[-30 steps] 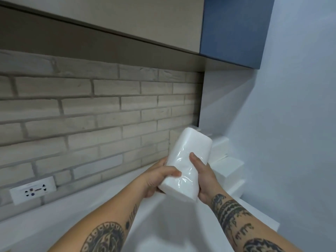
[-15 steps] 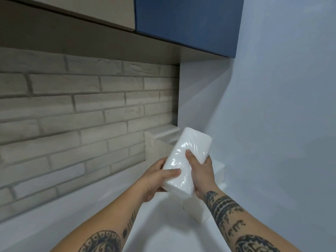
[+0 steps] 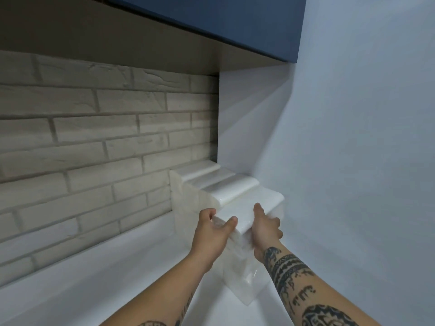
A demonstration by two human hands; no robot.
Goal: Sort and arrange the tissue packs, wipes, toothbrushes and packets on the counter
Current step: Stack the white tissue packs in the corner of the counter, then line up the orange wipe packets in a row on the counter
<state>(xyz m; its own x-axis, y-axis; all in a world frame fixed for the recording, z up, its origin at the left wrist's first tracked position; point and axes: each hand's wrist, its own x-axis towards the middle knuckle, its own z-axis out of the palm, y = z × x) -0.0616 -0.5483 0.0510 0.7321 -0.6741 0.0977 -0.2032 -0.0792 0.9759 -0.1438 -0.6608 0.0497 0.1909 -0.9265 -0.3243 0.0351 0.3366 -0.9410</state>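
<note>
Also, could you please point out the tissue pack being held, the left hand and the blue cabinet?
tissue pack (image 3: 244,211): head view, on its top face between the hands.
left hand (image 3: 211,231): head view, on the middle of the hand.
blue cabinet (image 3: 223,20): head view, on its blue face.

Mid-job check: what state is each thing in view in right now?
Held tissue pack: wrapped in film, gripped at both sides, touching the stacked packs.
Left hand: grips the pack's left side.
Right hand: grips its right side.
Stacked tissue packs: stepped row in the corner, against the wall.
Lowest front pack: resting on the counter, below the right forearm.
</note>
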